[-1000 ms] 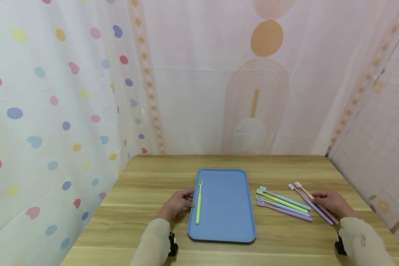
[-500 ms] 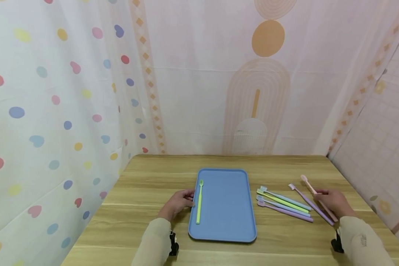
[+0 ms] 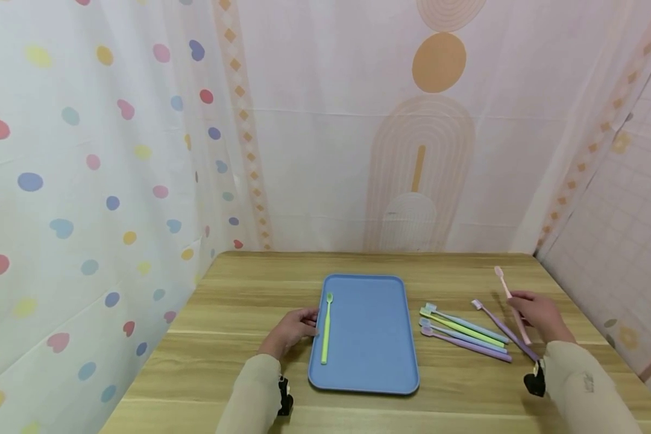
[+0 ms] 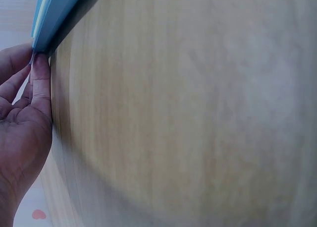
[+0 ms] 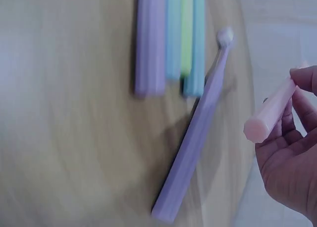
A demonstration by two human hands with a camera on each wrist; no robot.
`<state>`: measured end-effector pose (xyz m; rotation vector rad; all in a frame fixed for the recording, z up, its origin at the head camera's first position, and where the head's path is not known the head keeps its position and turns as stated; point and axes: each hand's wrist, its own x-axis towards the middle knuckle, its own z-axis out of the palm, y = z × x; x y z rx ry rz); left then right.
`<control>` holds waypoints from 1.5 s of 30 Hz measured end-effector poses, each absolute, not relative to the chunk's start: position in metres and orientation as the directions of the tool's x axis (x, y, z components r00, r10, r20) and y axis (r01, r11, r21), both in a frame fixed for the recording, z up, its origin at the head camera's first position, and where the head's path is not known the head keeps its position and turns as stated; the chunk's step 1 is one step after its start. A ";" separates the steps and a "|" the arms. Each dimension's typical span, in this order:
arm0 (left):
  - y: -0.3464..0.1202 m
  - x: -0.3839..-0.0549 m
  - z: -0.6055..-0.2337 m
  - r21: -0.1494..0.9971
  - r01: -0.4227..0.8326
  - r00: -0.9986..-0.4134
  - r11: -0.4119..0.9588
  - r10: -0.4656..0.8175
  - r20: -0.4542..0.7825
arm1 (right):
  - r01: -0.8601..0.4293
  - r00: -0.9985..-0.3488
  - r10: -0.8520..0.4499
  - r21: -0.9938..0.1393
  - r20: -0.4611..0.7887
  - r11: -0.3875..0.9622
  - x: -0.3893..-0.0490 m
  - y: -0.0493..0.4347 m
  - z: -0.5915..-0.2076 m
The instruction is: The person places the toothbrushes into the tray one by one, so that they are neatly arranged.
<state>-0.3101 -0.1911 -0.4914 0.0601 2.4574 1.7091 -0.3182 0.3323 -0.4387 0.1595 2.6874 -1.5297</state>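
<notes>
My left hand [image 3: 290, 330] grips the left rim of a blue tray [image 3: 370, 331]; in the left wrist view the thumb and a finger pinch the tray's edge. A green toothbrush [image 3: 326, 337] lies lengthwise along the tray's left side. At the right, my right hand [image 3: 540, 314] pinches a pink toothbrush [image 3: 502, 279] by its handle, bristle end pointing away. The right wrist view shows the pink handle's butt end [image 5: 256, 130] held above the table. Just below and left of that hand, a purple toothbrush [image 3: 499, 324] lies slanted on the wood.
Between tray and right hand lie several toothbrushes side by side: a pale teal one [image 3: 469, 325], a yellow-green one [image 3: 463, 328], a light blue one [image 3: 461, 335] and a lilac one [image 3: 469, 346]. Patterned curtains [image 3: 325, 181] hang behind the wooden table [image 3: 239, 289] and at its sides.
My right hand has lifted the pink toothbrush off the table beside the purple one, and turned it more upright, moving slightly away and left. The left hand and tray stay put.
</notes>
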 end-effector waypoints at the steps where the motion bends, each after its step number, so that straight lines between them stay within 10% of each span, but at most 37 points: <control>1: -0.191 -0.310 -0.491 0.934 -0.048 -0.988 0.353 0.119 -0.096 | 0.125 -0.992 0.081 -0.865 -0.098 0.485 -0.319 0.329 -0.437; 45: -0.191 -0.307 -0.484 0.946 -0.040 -0.989 0.323 0.123 -0.084 | 0.224 -0.972 0.092 -0.971 -0.216 0.082 -0.331 0.144 -0.431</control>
